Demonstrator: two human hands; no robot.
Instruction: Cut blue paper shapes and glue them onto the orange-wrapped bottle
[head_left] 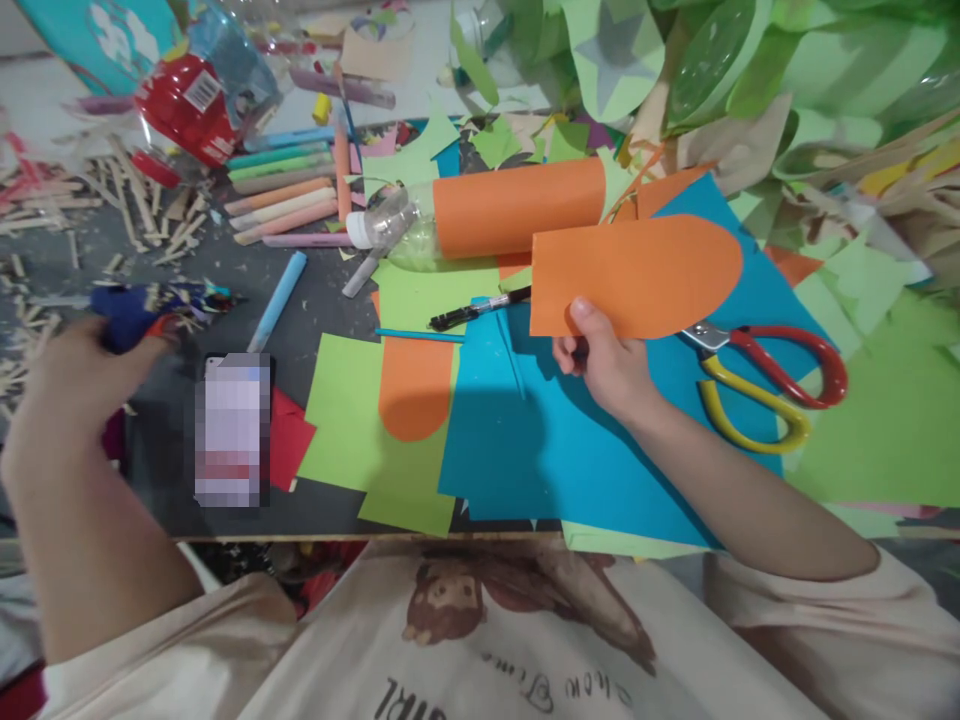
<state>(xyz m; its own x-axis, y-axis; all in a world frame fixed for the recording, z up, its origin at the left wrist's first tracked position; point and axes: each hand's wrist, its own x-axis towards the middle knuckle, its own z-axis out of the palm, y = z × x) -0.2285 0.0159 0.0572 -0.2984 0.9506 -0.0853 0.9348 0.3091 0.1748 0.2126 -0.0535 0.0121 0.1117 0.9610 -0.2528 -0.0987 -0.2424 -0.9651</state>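
Note:
In my right hand (607,360) is an orange paper piece (637,275) with one rounded end, pinched at its lower edge with the thumb on top. Beneath it lie a blue paper sheet (495,450) and the red-and-yellow-handled scissors (772,370), whose blades are mostly covered. At the far left, my left hand (82,370) curls around a dark blue object (124,312) with an orange-red part; its kind is unclear and some fingers are hidden. Just beyond the orange piece, a clear plastic bottle (397,225) wrapped in orange paper (517,210) lies on its side.
A phone (232,430) lies near my left hand, with a blue marker (277,300) beside it. A black pen (480,308) rests on green paper (341,400). Several markers (285,185), wooden sticks (127,190), a red bottle (187,105) and paper scraps (502,140) crowd the back.

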